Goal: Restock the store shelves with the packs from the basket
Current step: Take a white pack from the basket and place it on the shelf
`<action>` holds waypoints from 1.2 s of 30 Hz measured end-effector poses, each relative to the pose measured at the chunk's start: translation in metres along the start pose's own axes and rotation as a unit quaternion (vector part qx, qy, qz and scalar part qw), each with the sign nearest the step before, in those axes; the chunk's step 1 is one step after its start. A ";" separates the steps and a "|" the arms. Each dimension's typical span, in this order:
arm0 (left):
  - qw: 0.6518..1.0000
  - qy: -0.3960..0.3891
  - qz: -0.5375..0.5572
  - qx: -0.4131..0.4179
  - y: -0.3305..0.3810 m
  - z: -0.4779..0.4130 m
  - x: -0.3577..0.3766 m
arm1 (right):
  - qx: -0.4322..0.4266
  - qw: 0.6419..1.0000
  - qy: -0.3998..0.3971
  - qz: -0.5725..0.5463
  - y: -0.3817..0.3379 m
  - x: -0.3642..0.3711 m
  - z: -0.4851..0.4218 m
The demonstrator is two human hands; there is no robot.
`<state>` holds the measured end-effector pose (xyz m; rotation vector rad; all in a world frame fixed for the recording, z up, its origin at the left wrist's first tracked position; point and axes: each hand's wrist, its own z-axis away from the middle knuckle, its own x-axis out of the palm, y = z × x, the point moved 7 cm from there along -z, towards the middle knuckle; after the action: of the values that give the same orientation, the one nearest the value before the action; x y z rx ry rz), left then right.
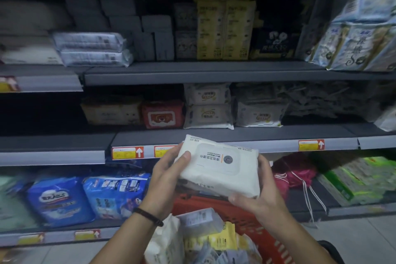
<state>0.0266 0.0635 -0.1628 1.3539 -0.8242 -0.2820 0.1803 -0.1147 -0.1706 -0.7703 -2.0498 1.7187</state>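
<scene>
I hold a white wet-wipes pack point(220, 165) with a flip lid in both hands, in front of the middle shelf's front edge point(235, 135). My left hand point(165, 180) grips its left end, thumb on top. My right hand point(257, 197) supports its right end and underside. A second white pack seems to lie under the first, mostly hidden. Below my hands stands the red basket point(242, 214), filled with several packs in white, yellow and grey wrapping point(203, 233).
The middle shelf carries a red wipes pack point(162, 113), beige and white packs point(207, 105) and bare room along its front. The upper shelf point(192, 70) holds yellow boxes and white packs. Blue bags point(85, 197) and green packs point(360, 180) fill the bottom shelf.
</scene>
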 end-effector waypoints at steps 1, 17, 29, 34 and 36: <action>1.000 -0.008 -0.002 0.006 0.004 0.003 -0.002 | -0.008 1.000 -0.003 0.007 -0.004 0.002 0.000; 0.931 0.223 0.028 0.286 0.197 0.057 -0.160 | -0.158 0.974 -0.117 0.111 -0.176 0.200 -0.063; 0.813 0.295 -0.243 0.439 0.313 0.004 -0.244 | -0.222 0.967 0.006 0.121 -0.259 0.364 -0.186; 0.772 0.321 -0.399 0.376 0.296 -0.017 -0.261 | -0.176 0.959 -0.027 0.222 -0.258 0.410 -0.217; 0.780 0.309 -0.413 0.355 0.291 -0.026 -0.267 | -0.179 0.946 -0.029 0.267 -0.259 0.417 -0.222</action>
<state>-0.2213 0.3175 0.0133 2.3156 0.3361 -0.1703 -0.0635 0.2847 0.0958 -1.5241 -2.3817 1.6399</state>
